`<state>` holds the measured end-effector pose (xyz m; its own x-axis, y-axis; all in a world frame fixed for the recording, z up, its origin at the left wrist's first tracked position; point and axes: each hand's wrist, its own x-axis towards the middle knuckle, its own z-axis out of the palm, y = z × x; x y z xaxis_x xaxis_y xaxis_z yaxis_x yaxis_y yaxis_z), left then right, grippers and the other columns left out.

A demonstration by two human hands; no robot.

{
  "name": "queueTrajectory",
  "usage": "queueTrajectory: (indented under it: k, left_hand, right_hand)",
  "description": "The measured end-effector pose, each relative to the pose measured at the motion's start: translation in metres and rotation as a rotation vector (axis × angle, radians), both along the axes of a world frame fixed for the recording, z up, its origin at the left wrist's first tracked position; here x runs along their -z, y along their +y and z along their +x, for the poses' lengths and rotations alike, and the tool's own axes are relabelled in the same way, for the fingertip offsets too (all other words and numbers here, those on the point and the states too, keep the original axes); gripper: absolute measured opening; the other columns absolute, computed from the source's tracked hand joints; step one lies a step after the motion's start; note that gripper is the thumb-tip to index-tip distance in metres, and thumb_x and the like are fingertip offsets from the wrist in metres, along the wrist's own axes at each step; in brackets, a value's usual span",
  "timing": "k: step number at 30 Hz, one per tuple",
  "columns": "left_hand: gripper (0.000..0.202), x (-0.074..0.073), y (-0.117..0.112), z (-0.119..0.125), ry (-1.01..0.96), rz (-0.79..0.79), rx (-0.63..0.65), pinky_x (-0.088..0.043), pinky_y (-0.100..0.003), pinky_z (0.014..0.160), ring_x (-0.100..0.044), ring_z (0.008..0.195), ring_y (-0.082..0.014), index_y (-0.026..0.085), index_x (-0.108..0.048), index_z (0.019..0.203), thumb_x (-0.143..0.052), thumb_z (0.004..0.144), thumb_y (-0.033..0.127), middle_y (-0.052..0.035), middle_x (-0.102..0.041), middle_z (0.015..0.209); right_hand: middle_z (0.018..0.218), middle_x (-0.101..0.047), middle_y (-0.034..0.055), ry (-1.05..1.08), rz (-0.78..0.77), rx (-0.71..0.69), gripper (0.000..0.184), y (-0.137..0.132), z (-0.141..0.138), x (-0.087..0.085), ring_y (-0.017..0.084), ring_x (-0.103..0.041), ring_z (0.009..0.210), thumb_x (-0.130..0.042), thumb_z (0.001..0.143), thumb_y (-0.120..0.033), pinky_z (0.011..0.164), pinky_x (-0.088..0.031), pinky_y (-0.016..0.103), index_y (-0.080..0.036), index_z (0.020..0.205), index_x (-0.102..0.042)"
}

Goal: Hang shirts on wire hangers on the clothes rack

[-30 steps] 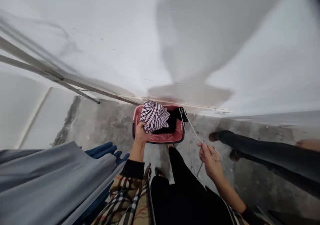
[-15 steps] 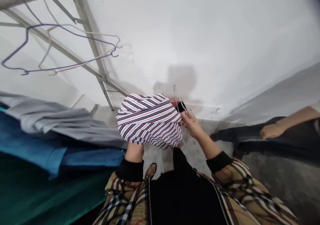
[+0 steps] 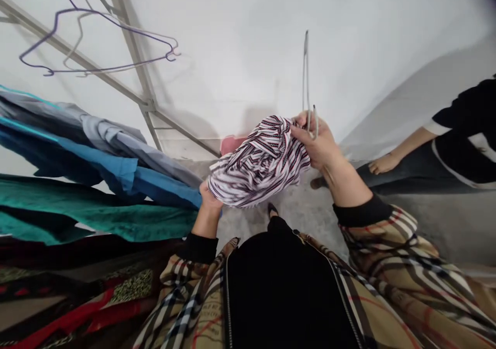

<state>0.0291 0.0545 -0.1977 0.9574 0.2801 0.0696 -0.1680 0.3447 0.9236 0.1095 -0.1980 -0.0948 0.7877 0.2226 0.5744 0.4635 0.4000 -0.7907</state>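
A bunched garment [image 3: 259, 163] with white, dark and red stripes stretches between my two hands, held off the floor in front of me. My left hand [image 3: 211, 196] grips its lower left end, with most of the fingers hidden by the cloth. At the upper right end, my right hand [image 3: 321, 145] is closed on the gathered cloth and on a thin grey wire clothes hanger [image 3: 305, 75]. The hanger points upward, seen nearly edge-on. Part of it is covered by the hand and the garment.
Purple [image 3: 96, 71] and pale hangers hang at the upper left beside a metal frame [image 3: 145, 80]. Grey, blue [image 3: 89, 152] and green clothes [image 3: 96, 219] hang along my left. A person [image 3: 411, 157] is at the right. Something pinkish-red [image 3: 231, 145] sits by the wall.
My right hand has risen to the right, and the hanger stands higher. My left hand shows more at the cloth's edge, and the garment has become bunched and slanted. The view has shifted.
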Motion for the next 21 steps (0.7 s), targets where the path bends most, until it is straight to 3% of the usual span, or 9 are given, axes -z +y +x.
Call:
queueTrajectory:
  k: [3,5,8,10,12,15,21]
  left_hand:
    - [0.055,-0.014,-0.01,-0.01,-0.128,-0.048,0.212,-0.052,-0.049,0.098,-0.058,0.122,-0.0342,0.026,-0.061,0.125,-0.063,0.072,0.04,-0.0072,-0.068,0.123]
    - [0.068,-0.026,-0.023,-0.008,-0.126,0.0,0.315,-0.053,-0.047,0.093,-0.061,0.117,-0.033,0.03,-0.051,0.137,-0.069,0.073,0.041,-0.008,-0.067,0.122]
    - [0.08,-0.04,-0.052,0.002,-0.154,0.129,0.357,-0.054,-0.044,0.09,-0.063,0.113,-0.0302,0.033,-0.042,0.142,-0.079,0.071,0.039,-0.0071,-0.067,0.117]
    - [0.083,-0.045,-0.071,0.01,-0.296,0.238,0.332,-0.05,-0.042,0.098,-0.057,0.122,-0.0289,0.031,-0.044,0.14,-0.083,0.067,0.035,-0.0061,-0.064,0.123]
    - [0.068,-0.048,-0.083,0.017,-0.408,0.35,0.257,-0.044,-0.041,0.106,-0.053,0.127,-0.0279,0.027,-0.053,0.131,-0.081,0.071,0.036,-0.0057,-0.064,0.127]
    - [0.033,-0.059,-0.083,0.028,-0.439,0.408,0.102,-0.045,-0.041,0.106,-0.058,0.12,-0.0255,0.023,-0.065,0.111,-0.068,0.083,0.041,-0.0038,-0.071,0.114]
    - [0.009,-0.119,-0.066,0.039,-0.506,0.295,0.015,-0.052,-0.032,0.093,-0.068,0.095,-0.0167,0.019,-0.067,0.09,-0.067,0.083,0.025,0.001,-0.071,0.087]
  right_hand:
    - [0.075,-0.049,-0.0047,-0.148,-0.037,0.076,0.039,-0.001,0.001,-0.011,0.012,-0.053,0.073,-0.078,0.073,-0.041,0.067,-0.049,0.027,-0.023,0.079,-0.044]
    - [0.077,-0.048,-0.0038,-0.211,-0.046,0.086,0.036,0.004,0.0,-0.016,0.013,-0.054,0.077,-0.075,0.077,-0.042,0.071,-0.05,0.029,-0.023,0.08,-0.044]
    - [0.077,-0.049,-0.0038,-0.28,-0.075,0.097,0.037,0.012,-0.004,-0.022,0.013,-0.055,0.079,-0.073,0.079,-0.046,0.073,-0.051,0.03,-0.023,0.08,-0.044]
    - [0.077,-0.049,-0.0038,-0.308,-0.093,0.118,0.037,0.013,-0.005,-0.025,0.013,-0.056,0.079,-0.072,0.08,-0.048,0.072,-0.051,0.029,-0.023,0.079,-0.044]
    - [0.076,-0.05,-0.0035,-0.318,-0.097,0.154,0.037,0.009,-0.004,-0.027,0.014,-0.056,0.078,-0.072,0.08,-0.048,0.071,-0.051,0.029,-0.023,0.078,-0.045]
    - [0.075,-0.053,-0.0025,-0.348,-0.078,0.257,0.036,-0.005,0.007,-0.027,0.014,-0.055,0.076,-0.073,0.08,-0.047,0.071,-0.05,0.03,-0.023,0.077,-0.046]
    - [0.072,-0.055,-0.0013,-0.451,-0.157,0.423,0.028,-0.022,0.037,-0.011,0.014,-0.052,0.072,-0.072,0.081,-0.037,0.07,-0.05,0.031,-0.023,0.071,-0.05]
